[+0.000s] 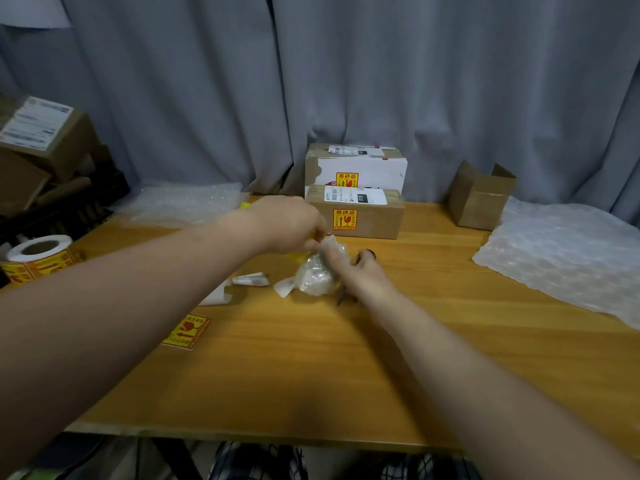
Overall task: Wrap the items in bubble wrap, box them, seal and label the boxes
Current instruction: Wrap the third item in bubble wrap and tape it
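Bundle (313,277) of bubble wrap on surface (311,358), L hand (291,223) fingers pinching its top, R hand (360,271) fingers curled round its side, 2 boxes (360,225) behind.

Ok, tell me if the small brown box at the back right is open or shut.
Open: the small brown box has its top flaps standing up; its inside is hidden.

grey curtain (207,98), yellow-and-red sticker (187,331), brown boxes (356,220)
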`<state>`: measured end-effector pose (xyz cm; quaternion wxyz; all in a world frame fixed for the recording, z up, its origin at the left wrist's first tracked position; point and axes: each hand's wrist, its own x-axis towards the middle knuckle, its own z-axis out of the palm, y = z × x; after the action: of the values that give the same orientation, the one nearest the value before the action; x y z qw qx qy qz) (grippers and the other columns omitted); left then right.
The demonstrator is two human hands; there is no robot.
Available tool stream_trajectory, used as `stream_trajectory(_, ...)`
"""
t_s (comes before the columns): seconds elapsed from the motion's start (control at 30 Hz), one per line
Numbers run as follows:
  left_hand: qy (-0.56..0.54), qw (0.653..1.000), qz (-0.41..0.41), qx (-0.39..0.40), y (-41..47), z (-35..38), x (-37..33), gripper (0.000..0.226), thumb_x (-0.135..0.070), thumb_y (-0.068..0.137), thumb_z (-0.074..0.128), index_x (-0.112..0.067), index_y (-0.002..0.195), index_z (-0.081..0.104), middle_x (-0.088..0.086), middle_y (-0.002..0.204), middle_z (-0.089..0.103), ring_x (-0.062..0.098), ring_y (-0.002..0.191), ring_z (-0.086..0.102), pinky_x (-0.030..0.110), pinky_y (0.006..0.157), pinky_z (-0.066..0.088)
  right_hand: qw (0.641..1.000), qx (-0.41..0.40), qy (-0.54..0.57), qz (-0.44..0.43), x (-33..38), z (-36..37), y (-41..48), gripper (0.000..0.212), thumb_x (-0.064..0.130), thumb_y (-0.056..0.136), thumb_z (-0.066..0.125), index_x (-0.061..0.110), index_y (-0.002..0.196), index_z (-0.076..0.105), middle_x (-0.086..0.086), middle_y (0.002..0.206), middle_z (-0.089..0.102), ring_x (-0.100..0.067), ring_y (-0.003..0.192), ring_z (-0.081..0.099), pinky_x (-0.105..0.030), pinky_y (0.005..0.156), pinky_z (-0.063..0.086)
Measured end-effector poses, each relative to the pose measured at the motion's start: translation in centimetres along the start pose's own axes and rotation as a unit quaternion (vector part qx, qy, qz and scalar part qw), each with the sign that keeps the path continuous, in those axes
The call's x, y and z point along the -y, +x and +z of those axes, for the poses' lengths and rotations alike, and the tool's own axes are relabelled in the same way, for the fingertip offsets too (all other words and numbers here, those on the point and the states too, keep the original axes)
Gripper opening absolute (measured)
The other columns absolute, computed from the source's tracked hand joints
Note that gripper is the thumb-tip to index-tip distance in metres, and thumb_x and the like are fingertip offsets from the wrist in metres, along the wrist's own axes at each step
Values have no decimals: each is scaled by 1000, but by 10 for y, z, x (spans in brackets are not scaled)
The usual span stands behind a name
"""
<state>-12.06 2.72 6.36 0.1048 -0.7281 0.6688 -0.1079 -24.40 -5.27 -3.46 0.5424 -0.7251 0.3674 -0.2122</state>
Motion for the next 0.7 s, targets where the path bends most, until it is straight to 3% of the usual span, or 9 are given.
stream_trajectory(0.03,30,999,14,-2,2,-2,1,25,-37,94,50,-28,116,59,-8,91,53,12,86,49,27,65,37,999,-16,3,-33,-1,-10,5,78,70,83,48,18,140,33,-2,108,52,-21,96,61,-30,73,44)
stream_trajectory(0.1,86,995,41,5,7,-5,5,24,-37,95,48,-29,114,58,-9,88,48,12,82,47,27,62,37,990,-57,-68,-110,-2,-30,17,42,31,101,42,16,140,41,-4,122,56,-19,116,54,-26,91,39)
stream_trajectory(0.13,113,992,55,11,9,-6,6,23,-36,95,47,-29,114,59,-7,90,51,14,83,51,28,62,39,980,-50,-140,-129,-3,-38,27,37,11,100,40,15,137,47,-6,129,56,-22,124,50,-26,97,38)
stream_trajectory(0.2,163,983,87,16,14,-9,7,22,-33,95,46,-29,112,59,-3,96,59,19,89,56,29,65,39,947,25,-292,-129,-4,-45,41,52,-6,92,38,19,136,50,-8,134,53,-27,126,48,-33,103,40)
stream_trajectory(0.33,220,967,132,13,21,-12,3,17,-22,94,49,-24,105,62,-3,85,51,22,84,54,32,70,45,837,134,-521,-101,-3,-47,48,58,-2,91,42,34,136,47,-4,128,52,-27,111,53,-33,88,48)
stream_trajectory(0.43,257,955,149,17,28,-9,-1,20,-12,90,50,-20,103,63,3,88,57,25,83,56,35,70,50,789,124,-597,-73,2,-55,48,49,2,92,49,23,136,51,-6,131,52,-28,117,52,-34,93,47)
stream_trajectory(0.57,258,954,151,20,39,-4,-7,22,-13,92,51,-22,109,61,3,91,59,27,86,58,36,74,51,796,105,-594,-48,0,-73,35,34,7,93,52,9,126,54,-13,121,56,-30,107,56,-38,91,50)
stream_trajectory(0.63,261,953,156,11,44,-2,-12,23,-14,92,52,-23,111,60,3,93,60,27,88,58,38,76,51,801,101,-589,-41,0,-83,26,46,4,91,52,13,135,42,-11,120,52,-29,104,54,-38,83,51)
stream_trajectory(0.7,271,947,172,0,48,1,-15,25,-14,92,52,-24,113,60,3,95,61,27,90,59,39,78,49,783,121,-608,-48,0,-91,21,69,2,88,52,24,147,24,-11,139,37,-31,122,44,-38,89,47)
